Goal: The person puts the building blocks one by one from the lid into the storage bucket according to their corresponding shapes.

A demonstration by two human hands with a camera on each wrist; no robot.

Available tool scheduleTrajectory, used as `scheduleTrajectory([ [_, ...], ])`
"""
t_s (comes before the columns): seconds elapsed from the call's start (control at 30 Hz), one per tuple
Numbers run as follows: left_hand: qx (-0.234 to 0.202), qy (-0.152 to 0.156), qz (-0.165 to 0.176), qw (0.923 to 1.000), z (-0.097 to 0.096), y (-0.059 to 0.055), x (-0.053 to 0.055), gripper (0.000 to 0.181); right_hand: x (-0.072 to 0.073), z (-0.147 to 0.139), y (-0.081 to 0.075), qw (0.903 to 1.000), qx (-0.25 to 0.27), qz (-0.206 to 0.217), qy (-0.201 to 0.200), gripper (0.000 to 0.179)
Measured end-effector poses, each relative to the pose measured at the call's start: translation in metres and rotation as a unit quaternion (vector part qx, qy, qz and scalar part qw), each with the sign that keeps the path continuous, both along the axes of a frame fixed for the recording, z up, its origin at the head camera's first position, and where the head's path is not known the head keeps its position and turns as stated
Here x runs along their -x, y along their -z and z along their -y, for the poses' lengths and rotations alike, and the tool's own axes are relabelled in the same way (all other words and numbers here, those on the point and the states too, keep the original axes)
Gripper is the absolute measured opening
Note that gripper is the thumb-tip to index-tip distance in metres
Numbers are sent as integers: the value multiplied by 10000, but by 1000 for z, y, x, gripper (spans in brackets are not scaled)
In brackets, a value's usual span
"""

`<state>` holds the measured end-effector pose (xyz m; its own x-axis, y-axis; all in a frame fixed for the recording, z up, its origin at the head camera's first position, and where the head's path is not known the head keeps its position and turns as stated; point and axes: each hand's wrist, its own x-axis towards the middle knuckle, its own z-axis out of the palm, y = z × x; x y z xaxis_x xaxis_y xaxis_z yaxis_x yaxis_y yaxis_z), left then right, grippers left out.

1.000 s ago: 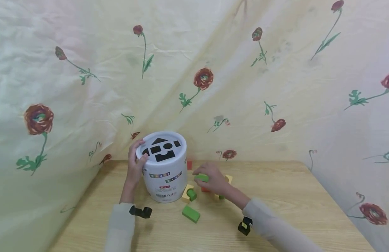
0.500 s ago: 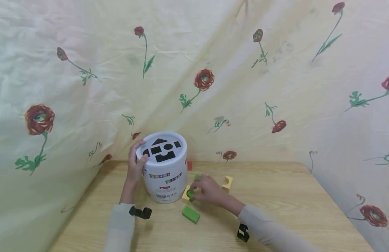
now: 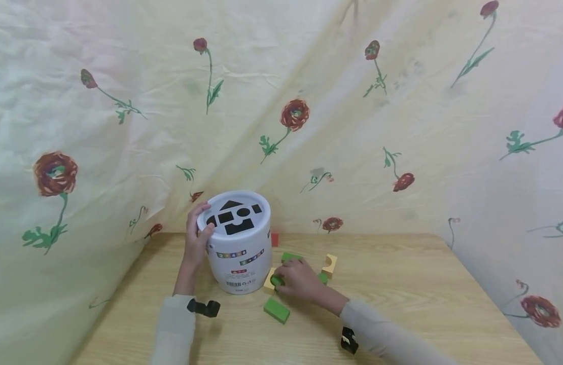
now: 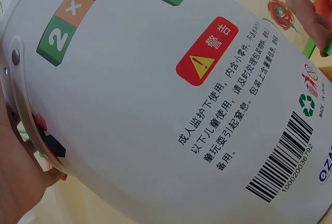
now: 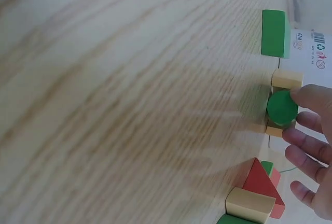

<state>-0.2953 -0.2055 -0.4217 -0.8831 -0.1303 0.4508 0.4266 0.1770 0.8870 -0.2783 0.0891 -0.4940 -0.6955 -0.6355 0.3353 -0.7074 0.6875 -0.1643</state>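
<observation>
A white cylindrical bucket (image 3: 238, 261) is stood upright on the light wooden table (image 3: 409, 294), its rim gripped by the left hand (image 3: 198, 235), with the thumb laid over the edge of the white lid (image 3: 250, 199). A green wooden cylinder (image 5: 282, 108) is pinched between thumb and finger of the right hand (image 3: 300, 280), low beside the bucket and at the hollow of a pale yellow wooden arch block (image 5: 287, 79); whether it has been lifted clear cannot be told. The picking-up of this one piece is thus judged to be just begun. Left lying loose are a green rectangular block (image 3: 276, 310) in front, a second green block (image 3: 291, 257) beyond the right hand, a yellow notched block (image 3: 331, 267) farther off, a red triangular block (image 5: 263, 185) and a red block (image 3: 274, 239) partly hidden by the bucket. The lid's cut-outs are seen only as dark shapes, so how many pieces, if any, are already held inside cannot be judged.
</observation>
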Motion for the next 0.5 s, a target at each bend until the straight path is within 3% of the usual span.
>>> scheduleTrajectory([
  [0.5, -17, 36, -15, 10000, 0, 1, 1, 54, -1, -3, -10, 9984, -27, 572, 5, 25],
])
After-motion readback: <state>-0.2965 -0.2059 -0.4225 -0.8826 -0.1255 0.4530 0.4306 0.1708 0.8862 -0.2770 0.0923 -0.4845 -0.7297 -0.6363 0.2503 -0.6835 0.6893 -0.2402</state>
